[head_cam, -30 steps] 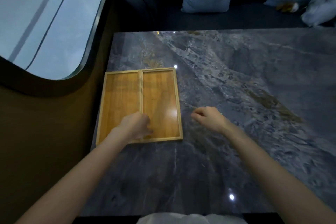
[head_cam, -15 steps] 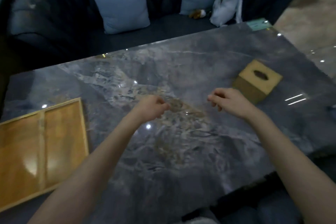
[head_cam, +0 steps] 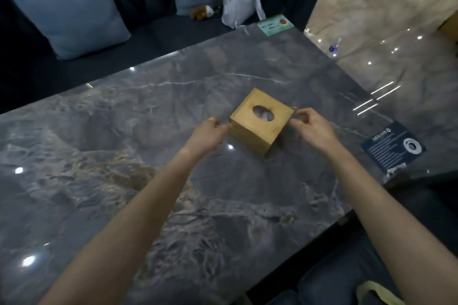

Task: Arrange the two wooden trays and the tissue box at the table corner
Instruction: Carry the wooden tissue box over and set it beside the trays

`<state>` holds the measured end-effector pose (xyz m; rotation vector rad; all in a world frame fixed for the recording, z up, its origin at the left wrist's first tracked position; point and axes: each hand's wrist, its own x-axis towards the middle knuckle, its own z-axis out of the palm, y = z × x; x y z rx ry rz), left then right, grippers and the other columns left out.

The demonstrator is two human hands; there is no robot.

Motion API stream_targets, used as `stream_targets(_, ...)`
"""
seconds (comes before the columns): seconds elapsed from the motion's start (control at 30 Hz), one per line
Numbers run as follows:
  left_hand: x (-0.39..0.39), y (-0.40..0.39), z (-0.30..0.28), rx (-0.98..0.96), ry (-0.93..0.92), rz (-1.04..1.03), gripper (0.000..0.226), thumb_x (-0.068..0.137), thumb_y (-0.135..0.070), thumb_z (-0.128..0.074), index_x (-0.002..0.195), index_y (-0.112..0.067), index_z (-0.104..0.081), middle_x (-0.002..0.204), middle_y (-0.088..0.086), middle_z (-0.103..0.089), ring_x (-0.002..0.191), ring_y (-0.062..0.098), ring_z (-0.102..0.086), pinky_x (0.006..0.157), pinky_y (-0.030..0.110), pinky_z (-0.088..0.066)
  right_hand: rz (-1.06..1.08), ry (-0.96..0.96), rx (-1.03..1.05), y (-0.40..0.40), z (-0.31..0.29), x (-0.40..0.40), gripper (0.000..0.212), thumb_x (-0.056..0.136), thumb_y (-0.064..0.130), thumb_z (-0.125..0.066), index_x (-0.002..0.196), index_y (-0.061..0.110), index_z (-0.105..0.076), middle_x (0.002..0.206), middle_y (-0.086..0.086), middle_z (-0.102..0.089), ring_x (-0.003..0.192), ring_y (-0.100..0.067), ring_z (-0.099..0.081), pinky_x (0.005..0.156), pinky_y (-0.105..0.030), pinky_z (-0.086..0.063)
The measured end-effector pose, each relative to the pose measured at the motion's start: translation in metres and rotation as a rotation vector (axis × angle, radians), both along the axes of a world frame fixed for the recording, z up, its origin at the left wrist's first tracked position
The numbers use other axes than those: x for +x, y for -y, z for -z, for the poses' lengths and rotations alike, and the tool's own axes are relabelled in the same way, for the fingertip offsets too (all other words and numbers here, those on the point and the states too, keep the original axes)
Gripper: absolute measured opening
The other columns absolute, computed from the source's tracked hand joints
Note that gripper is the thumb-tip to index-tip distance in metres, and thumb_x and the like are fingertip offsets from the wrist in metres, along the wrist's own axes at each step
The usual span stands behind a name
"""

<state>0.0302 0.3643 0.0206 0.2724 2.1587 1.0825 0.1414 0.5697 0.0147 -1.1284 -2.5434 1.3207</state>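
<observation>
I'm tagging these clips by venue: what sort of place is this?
Probably a cafe or lounge booth: a grey marble table beside a dark upholstered bench with light blue cushions, printed info cards on the tabletop.

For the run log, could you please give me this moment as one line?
stage: reaching tissue box | left hand: at its left side | right hand: at its right side | tissue box: upright on table | trays: out of view

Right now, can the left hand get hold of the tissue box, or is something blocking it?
Probably yes. The left hand is already at the near-left side of the tissue box, fingertips about touching it. Nothing lies between them, and the right hand is at the opposite side.
</observation>
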Motion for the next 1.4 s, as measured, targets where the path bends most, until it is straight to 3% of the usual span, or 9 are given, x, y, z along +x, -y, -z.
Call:
stream_targets(0.1, -0.003, -0.025, 0.008, 0.009, 0.061, -0.063, 0.057, 0.087, -0.034, -0.054, 0.133, -0.005, -0.039, 0.132, 0.013, -0.052, 0.111, 0.035, -0.058, 0.086, 0.039, -0.049, 0.024, 0.006, -0.086, -0.016, 0.017, -0.013, 0.041, 0.087, 0.020, -0.056, 0.123, 0.003, -0.046, 0.100, -0.006, -0.055, 0.084, -0.020, -0.052, 0.058, -0.019, -0.038)
stream_targets(0.2, -0.008, -0.039, 0.018, -0.050, 0.075, -0.055, 0.051, 0.087, -0.037, -0.053, 0.129, -0.010, -0.045, 0.130, 0.015, -0.054, 0.115, 0.034, -0.055, 0.098, 0.046, -0.047, 0.063, 0.000, -0.145, -0.022, 0.028, -0.026, 0.039, 0.087, 0.019, -0.056, 0.122, 0.005, -0.048, 0.104, -0.009, -0.055, 0.073, -0.016, -0.053, 0.053, -0.014, -0.042)
stream_targets(0.3, -0.011, -0.049, 0.026, -0.045, 0.130, -0.085, 0.027, 0.087, -0.031, -0.053, 0.106, -0.012, -0.051, 0.111, 0.013, -0.059, 0.100, 0.035, -0.063, 0.087, 0.046, -0.054, 0.032, 0.047, -0.158, -0.028, 0.041, -0.030, 0.039, 0.085, 0.033, -0.053, 0.117, 0.011, -0.054, 0.103, -0.012, -0.060, 0.087, -0.024, -0.054, 0.067, -0.036, -0.048)
stream_targets(0.4, -0.013, -0.054, 0.033, 0.002, 0.179, -0.119, 0.020, 0.088, -0.026, -0.054, 0.100, -0.012, -0.047, 0.105, 0.014, -0.057, 0.085, 0.030, -0.063, 0.073, 0.037, -0.055, 0.022, 0.057, -0.162, -0.028, 0.044, -0.028, 0.032, 0.089, 0.030, -0.050, 0.110, 0.007, -0.056, 0.106, -0.018, -0.064, 0.092, -0.030, -0.058, 0.087, -0.051, -0.050)
stream_targets(0.57, -0.017, -0.049, 0.044, 0.020, 0.120, -0.113, 0.028, 0.086, -0.027, -0.058, 0.107, -0.009, -0.055, 0.112, 0.018, -0.063, 0.105, 0.034, -0.061, 0.095, 0.051, -0.049, 0.021, 0.069, -0.110, -0.024, 0.045, -0.031, 0.033, 0.093, 0.026, -0.043, 0.115, 0.003, -0.054, 0.119, -0.019, -0.059, 0.111, -0.032, -0.053, 0.095, -0.039, -0.041)
stream_targets(0.87, -0.011, -0.032, 0.036, 0.092, 0.007, -0.102, 0.043, 0.082, -0.031, -0.061, 0.116, -0.005, -0.057, 0.110, 0.018, -0.066, 0.104, 0.032, -0.061, 0.096, 0.049, -0.048, 0.001, 0.060, -0.012, -0.011, 0.027, -0.034, 0.031, 0.093, 0.022, -0.041, 0.104, -0.003, -0.056, 0.111, -0.025, -0.059, 0.103, -0.037, -0.055, 0.089, -0.038, -0.043)
stream_targets(1.03, -0.012, 0.001, 0.016, 0.129, -0.011, -0.126, 0.037, 0.085, -0.030, -0.058, 0.112, -0.005, -0.057, 0.099, 0.012, -0.063, 0.103, 0.033, -0.061, 0.095, 0.051, -0.049, -0.093, 0.019, 0.010, 0.014, 0.002, -0.046, 0.031, 0.092, 0.027, -0.041, 0.100, 0.003, -0.059, 0.109, -0.021, -0.060, 0.100, -0.036, -0.059, 0.094, -0.049, -0.046)
stream_targets(1.2, -0.016, 0.062, -0.007, 0.176, -0.023, -0.248, 0.034, 0.087, -0.020, -0.057, 0.114, -0.001, -0.056, 0.080, 0.001, -0.057, 0.091, 0.027, -0.060, 0.091, 0.041, -0.053, -0.256, -0.017, 0.033, 0.064, -0.020, -0.059, 0.034, 0.091, 0.033, -0.040, 0.095, 0.005, -0.059, 0.101, -0.021, -0.064, 0.092, -0.036, -0.062, 0.089, -0.050, -0.050)
stream_targets(1.4, -0.008, 0.170, -0.028, 0.162, -0.101, -0.372, 0.031, 0.086, -0.023, -0.058, 0.113, -0.007, -0.057, 0.097, 0.011, -0.061, 0.095, 0.030, -0.064, 0.090, 0.044, -0.053, -0.434, -0.080, 0.034, 0.158, -0.039, -0.083, 0.031, 0.091, 0.031, -0.043, 0.093, 0.006, -0.060, 0.100, -0.021, -0.063, 0.094, -0.035, -0.061, 0.089, -0.052, -0.050)
